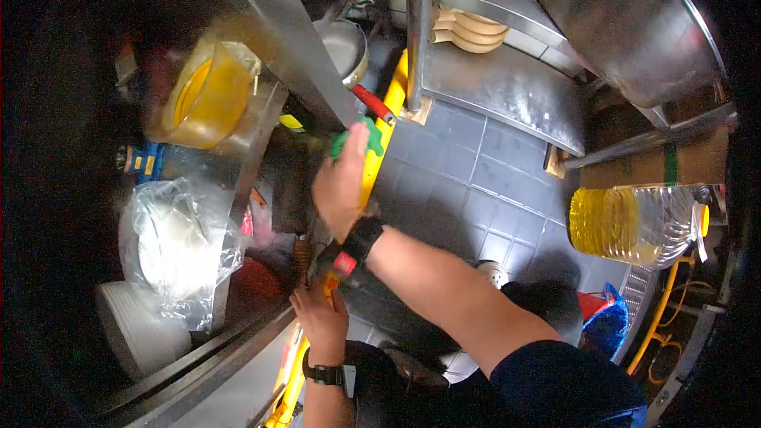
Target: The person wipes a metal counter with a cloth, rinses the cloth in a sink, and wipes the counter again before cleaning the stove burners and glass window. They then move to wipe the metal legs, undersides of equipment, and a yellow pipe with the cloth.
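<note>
My right hand [339, 194] is closed on a green cloth [371, 139], pressing it against a yellow pipe [395, 93]. The pipe runs low along the floor edge, and the hand covers part of it. Nearer to me, my left hand [323, 323] rests over the same pipe line, its fingers apart around an orange-yellow part. A dark fitting with a red label [345, 262] lies between the two hands. Close beyond the cloth is the red handle [372, 103] of a pan [342, 49].
A steel shelf [499, 91] and stacked pale bowls [469, 30] are ahead. To the right are an oil bottle [626, 223] and a cardboard box [658, 165]. Left, a steel counter [258, 123] bears a yellow-filled tub [208, 99] and a plastic bag [178, 242]. Grey tiles [452, 139] cover the floor.
</note>
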